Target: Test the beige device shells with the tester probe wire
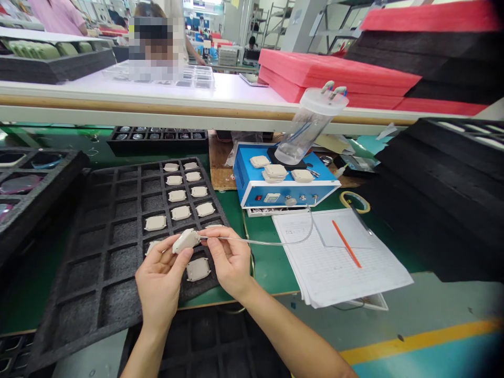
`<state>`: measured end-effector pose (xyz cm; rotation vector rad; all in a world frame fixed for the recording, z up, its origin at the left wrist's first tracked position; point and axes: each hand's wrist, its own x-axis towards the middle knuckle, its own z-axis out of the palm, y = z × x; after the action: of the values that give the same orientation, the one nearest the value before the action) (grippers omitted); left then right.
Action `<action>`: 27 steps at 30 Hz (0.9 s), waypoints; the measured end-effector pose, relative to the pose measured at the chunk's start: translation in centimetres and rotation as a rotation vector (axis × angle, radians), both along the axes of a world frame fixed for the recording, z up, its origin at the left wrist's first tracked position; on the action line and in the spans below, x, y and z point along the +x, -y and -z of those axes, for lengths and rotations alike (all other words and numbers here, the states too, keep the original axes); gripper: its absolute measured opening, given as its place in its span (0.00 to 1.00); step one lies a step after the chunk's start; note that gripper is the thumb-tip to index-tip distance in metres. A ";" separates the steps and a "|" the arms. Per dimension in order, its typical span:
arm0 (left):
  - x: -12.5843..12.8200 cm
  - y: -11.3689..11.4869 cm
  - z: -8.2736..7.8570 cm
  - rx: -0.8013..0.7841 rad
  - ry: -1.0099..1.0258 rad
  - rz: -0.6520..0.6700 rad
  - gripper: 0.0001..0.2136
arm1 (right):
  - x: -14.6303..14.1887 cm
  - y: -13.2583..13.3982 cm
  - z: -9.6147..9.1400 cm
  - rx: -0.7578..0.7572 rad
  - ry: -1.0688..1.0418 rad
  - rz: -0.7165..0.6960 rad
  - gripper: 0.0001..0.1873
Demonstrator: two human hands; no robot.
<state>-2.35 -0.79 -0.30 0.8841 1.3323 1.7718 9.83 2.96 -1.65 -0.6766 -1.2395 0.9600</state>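
Note:
Between the thumb and fingers of my left hand is a beige plastic watch case, tilted above the foam tray. My right hand pinches a thin clear tube, its tip touching or very near the case's right edge. The tube curves back to the front of a blue control box. Under both hands lies the black foam tray, with several similar beige cases in its right-hand compartments. One beige case rests just below my right fingers.
Several beige cases and a clear cylinder stand on the blue box. Papers with an orange stick lie to the right, near a tape roll. Black foam stacks rise farther right. A shelf crosses behind; a person sits beyond.

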 end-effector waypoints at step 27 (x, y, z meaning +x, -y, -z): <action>-8.8 -4.9 -5.9 -0.488 -1.339 -0.008 0.14 | 0.6 2.5 0.1 -0.157 0.019 0.115 0.13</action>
<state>-11.11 4.12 5.61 1.8451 2.3815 0.6018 10.40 0.45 -1.75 -0.8729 -1.1366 0.9635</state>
